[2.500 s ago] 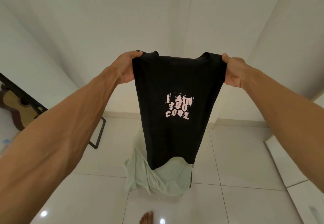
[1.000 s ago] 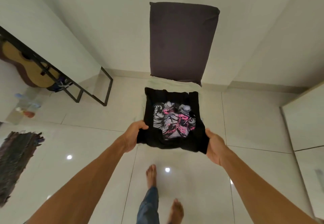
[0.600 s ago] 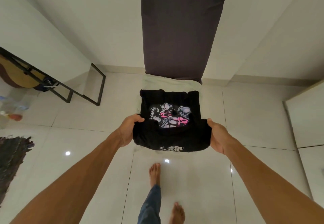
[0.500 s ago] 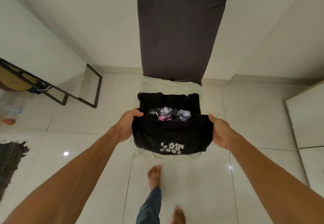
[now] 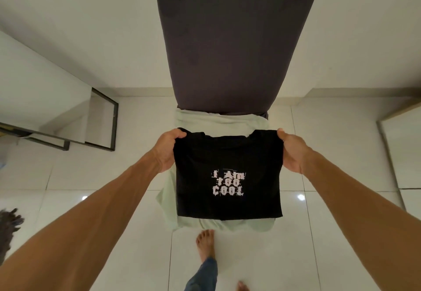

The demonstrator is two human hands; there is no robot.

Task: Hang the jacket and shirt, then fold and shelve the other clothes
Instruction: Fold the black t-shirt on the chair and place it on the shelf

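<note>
A black T-shirt with pale "I AM TOO COOL" lettering lies folded over on a pale green cloth that covers a chair seat. My left hand grips the shirt's far left corner. My right hand grips the far right corner. The lettered side faces up and the folded shirt forms a rough square. The green cloth hangs over the seat's front and left edge.
A dark grey chair back rises right behind the seat. A black metal frame stands at the left by the wall. My bare feet stand on the white tiled floor in front of the chair. A dark rug edge shows far left.
The shirt went from hanging in the air to lying on the seat. Both hands then folded its near part away from me, covering the pink graphic and leaving the lettering on top.
</note>
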